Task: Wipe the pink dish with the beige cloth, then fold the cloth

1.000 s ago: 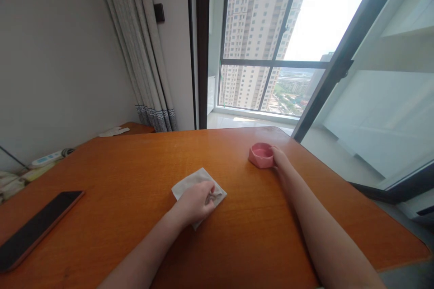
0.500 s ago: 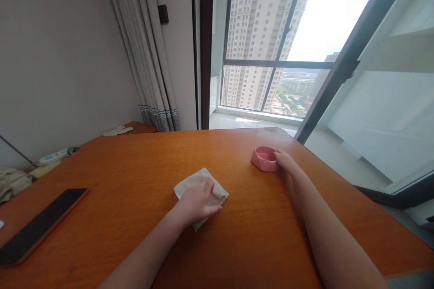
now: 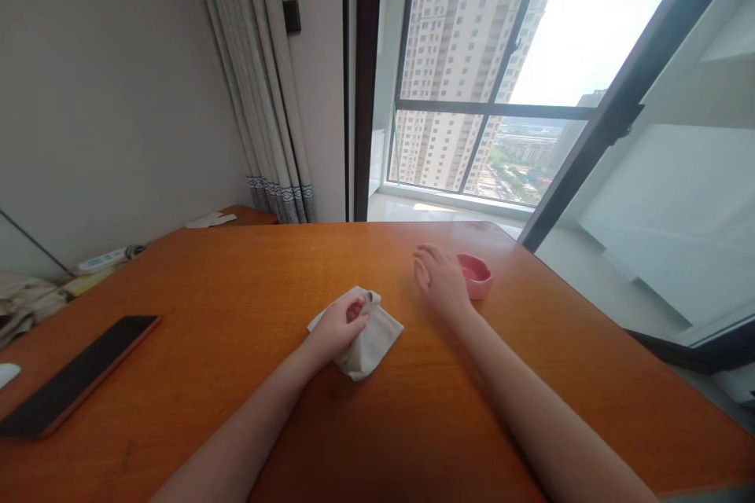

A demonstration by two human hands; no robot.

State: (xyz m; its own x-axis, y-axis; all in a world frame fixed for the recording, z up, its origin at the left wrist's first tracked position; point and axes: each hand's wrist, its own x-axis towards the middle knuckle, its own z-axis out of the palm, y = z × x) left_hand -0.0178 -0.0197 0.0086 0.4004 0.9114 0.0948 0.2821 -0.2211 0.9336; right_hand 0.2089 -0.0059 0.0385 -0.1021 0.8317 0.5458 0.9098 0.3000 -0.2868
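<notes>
My left hand (image 3: 337, 326) is closed on the edge of a whitish cloth (image 3: 373, 342), whose near part hangs down to the wooden table. Its fingers are curled and pinch the cloth near the top. My right hand (image 3: 441, 277) is in the air or just over the table, left of a pink bowl (image 3: 477, 277), fingers apart and slightly blurred. Nothing shows in that hand. The bowl sits upright on the table, its left side hidden behind the hand.
The brown wooden table (image 3: 236, 283) spans the view. A dark phone-like slab (image 3: 76, 377) lies at the left, with a white object (image 3: 8, 374) beside it. A power strip (image 3: 103, 260) and folded fabric (image 3: 23, 302) are at the left edge. A window stands beyond.
My right hand has let go of the pink bowl and moved left toward the cloth. My left hand has gathered and lifted the cloth's edge.
</notes>
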